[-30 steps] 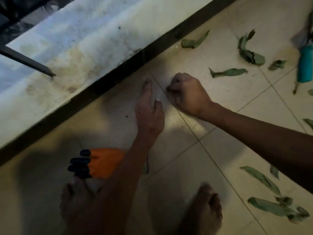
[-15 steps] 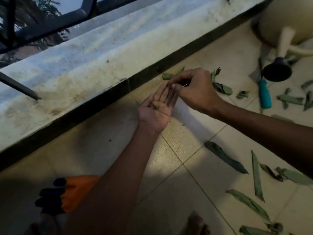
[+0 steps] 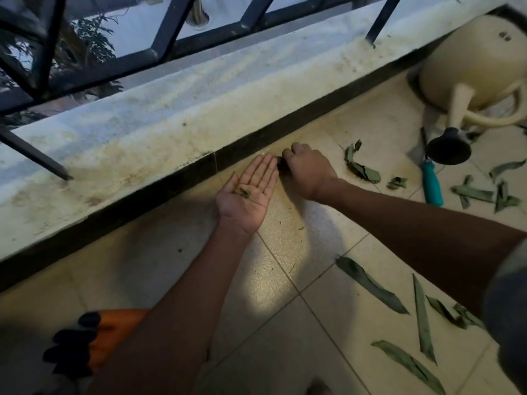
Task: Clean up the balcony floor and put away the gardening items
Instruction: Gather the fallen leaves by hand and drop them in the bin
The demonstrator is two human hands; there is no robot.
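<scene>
On a dim balcony, a person's left hand lies palm-up and flat-fingered just above the cream tiled floor, cupping a small dark green leaf scrap in its middle. The right hand sits immediately to its right, knuckles up, fingers curled down against the tile beside the black skirting strip of the parapet. Whether those fingertips pinch a fragment cannot be told; they are hidden under the hand.

The move ahead likely turns on one short relation: the open palm lies just left of the right hand's fingertips, almost touching, so anything picked there travels leftward a very little way.

The larger litter lies the other way. A crumpled cluster of green leaves rests to the right of the right hand, nearer that hand than the left; long narrow green leaves lie near and right, their length running diagonally. Further right, a teal-handled garden tool points toward the far wall, next to a cream plastic watering can with a black rose. An orange-and-black work glove lies near left, under the left forearm.
</scene>
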